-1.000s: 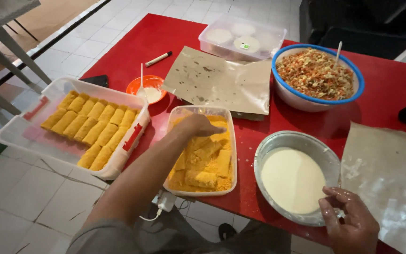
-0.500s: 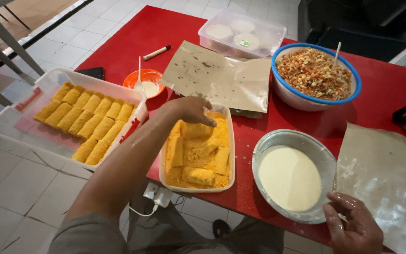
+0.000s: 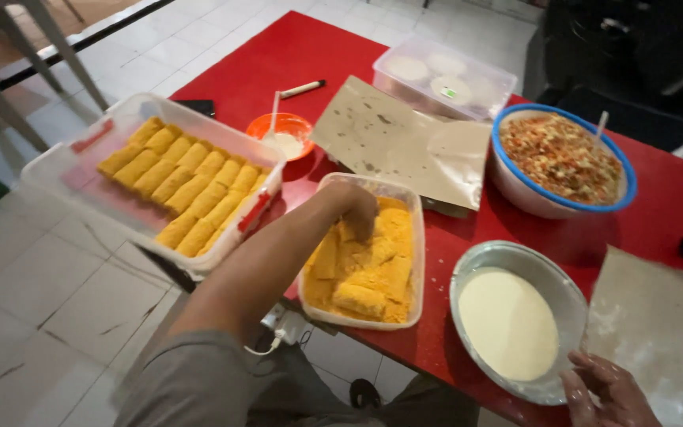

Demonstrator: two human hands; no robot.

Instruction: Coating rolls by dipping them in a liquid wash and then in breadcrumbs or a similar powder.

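Left hand (image 3: 355, 207) had pushed deeper into the crumb tray (image 3: 413, 261), fingers buried, grip unclear. Big tub (image 3: 57, 162) mostly filled with coated rolls (image 3: 187, 190); several remained. Right hand (image 3: 606, 391) lay open beside the batter bowl (image 3: 476, 269).

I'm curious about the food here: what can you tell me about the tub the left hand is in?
The tub is a clear plastic rectangle with rounded corners, lying flat near the red table's front edge. It holds yellow-orange crumbs and a few crumb-coated rolls. The left hand reaches into its far end, among the crumbs.

red table (image 3: 278, 55), yellow breaded rolls (image 3: 191, 186), blue-rimmed bowl (image 3: 507, 178)
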